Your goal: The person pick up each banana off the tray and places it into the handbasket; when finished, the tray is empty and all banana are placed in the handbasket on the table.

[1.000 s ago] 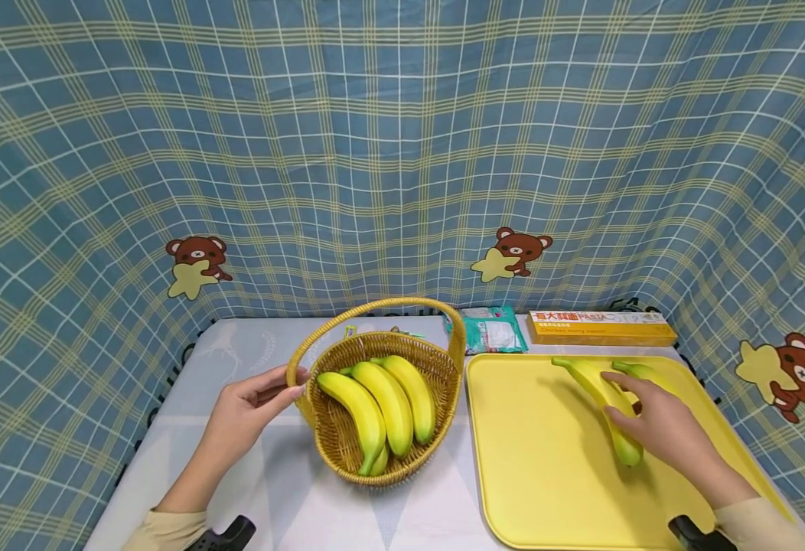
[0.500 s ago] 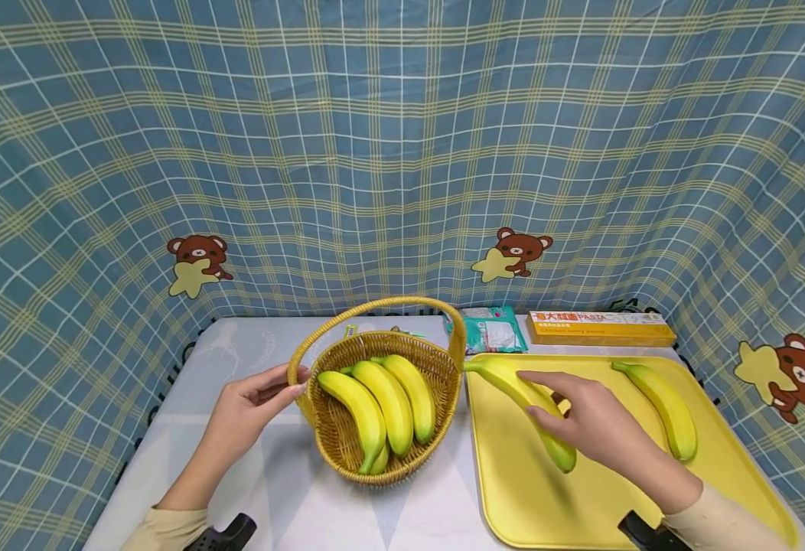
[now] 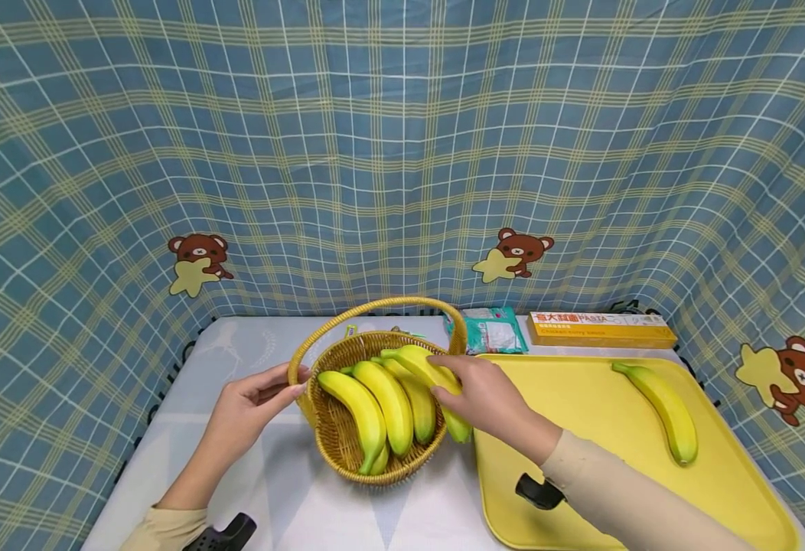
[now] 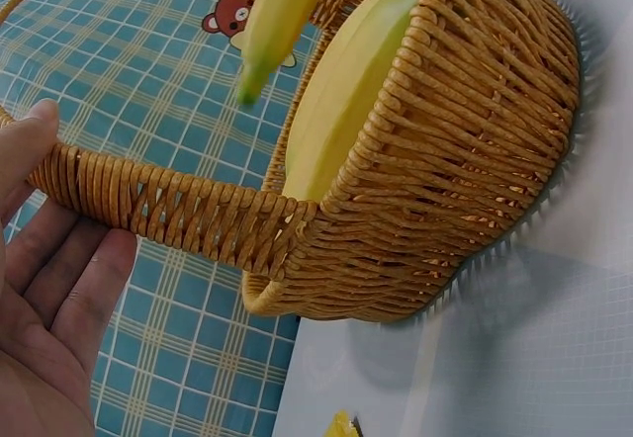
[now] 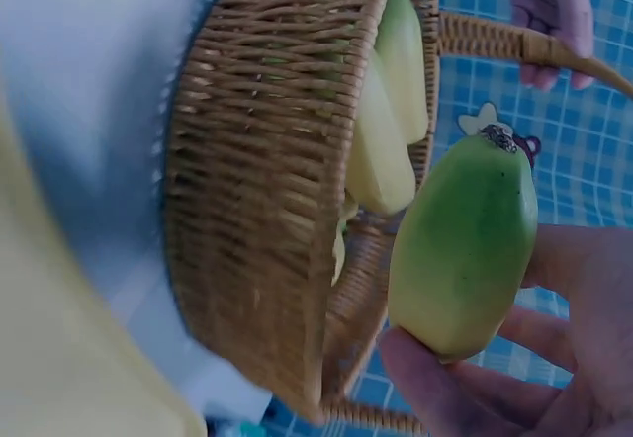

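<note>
- Since half a second ago your right hand (image 3: 488, 398) has carried its banana (image 3: 430, 383) off the yellow tray (image 3: 581, 474) to the basket's (image 3: 375, 459) right rim; left hand (image 3: 251, 405) and the second tray banana (image 3: 660, 409) haven't budged.
- Head view: right fingers are wrapped round the carried banana, which hovers over the rim — not yet laid down. Three bananas (image 3: 385, 405) lie inside. Left fingers curl lightly at the handle's (image 3: 375, 306) left base.
- Left wrist view: left hand (image 4: 49, 299) is relaxed, thumb and fingers against the woven handle (image 4: 168, 210); carried banana's tip (image 4: 277, 22) shows above the basket (image 4: 465, 150).
- Right wrist view: right hand (image 5: 514, 358) grips the banana (image 5: 465, 249) just beside the wicker wall (image 5: 267, 180).
- Step, as I judge it: placing, mid-transfer. Next calls for lowering it alongside the others, clear of the handle, then letting go — keep steadying the basket.
</note>
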`<action>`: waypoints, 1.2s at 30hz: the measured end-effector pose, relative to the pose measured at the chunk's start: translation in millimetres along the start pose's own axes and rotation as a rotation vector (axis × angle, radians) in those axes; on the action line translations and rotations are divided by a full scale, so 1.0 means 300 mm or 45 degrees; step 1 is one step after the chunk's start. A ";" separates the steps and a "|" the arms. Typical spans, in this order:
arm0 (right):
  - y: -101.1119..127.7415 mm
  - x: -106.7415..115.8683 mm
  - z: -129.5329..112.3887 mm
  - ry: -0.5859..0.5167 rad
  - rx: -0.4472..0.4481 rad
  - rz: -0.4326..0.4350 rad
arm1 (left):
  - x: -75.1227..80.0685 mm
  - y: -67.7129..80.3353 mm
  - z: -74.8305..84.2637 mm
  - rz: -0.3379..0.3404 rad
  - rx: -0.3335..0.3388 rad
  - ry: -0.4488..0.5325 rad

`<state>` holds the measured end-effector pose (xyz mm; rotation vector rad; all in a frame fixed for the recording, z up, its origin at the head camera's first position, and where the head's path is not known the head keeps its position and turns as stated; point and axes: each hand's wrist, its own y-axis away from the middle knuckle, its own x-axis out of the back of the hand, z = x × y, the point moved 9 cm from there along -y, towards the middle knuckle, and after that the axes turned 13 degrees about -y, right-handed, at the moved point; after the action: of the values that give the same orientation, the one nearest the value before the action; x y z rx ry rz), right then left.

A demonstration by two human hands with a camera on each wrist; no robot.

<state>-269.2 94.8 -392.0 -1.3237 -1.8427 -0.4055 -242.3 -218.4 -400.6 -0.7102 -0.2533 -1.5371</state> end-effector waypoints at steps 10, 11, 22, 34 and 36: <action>-0.121 -0.136 0.034 -0.057 -0.065 -0.066 | -0.003 0.000 0.003 -0.002 0.006 -0.006; -0.123 -0.150 0.040 -0.053 -0.069 -0.085 | -0.003 0.000 0.004 -0.001 0.004 -0.009; -0.078 -0.176 0.049 -0.139 -0.006 -0.170 | -0.001 -0.002 0.005 -0.005 -0.003 -0.009; 0.133 0.050 0.184 -0.150 0.022 0.045 | -0.002 -0.001 0.009 -0.005 -0.025 -0.006; 0.173 0.085 0.241 -0.138 -0.021 0.048 | -0.001 0.000 0.009 -0.003 -0.029 -0.010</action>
<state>-256.5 179.4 -427.2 -1.4136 -1.9039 -0.3354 -241.5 -216.6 -398.5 -0.7344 -0.2429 -1.5422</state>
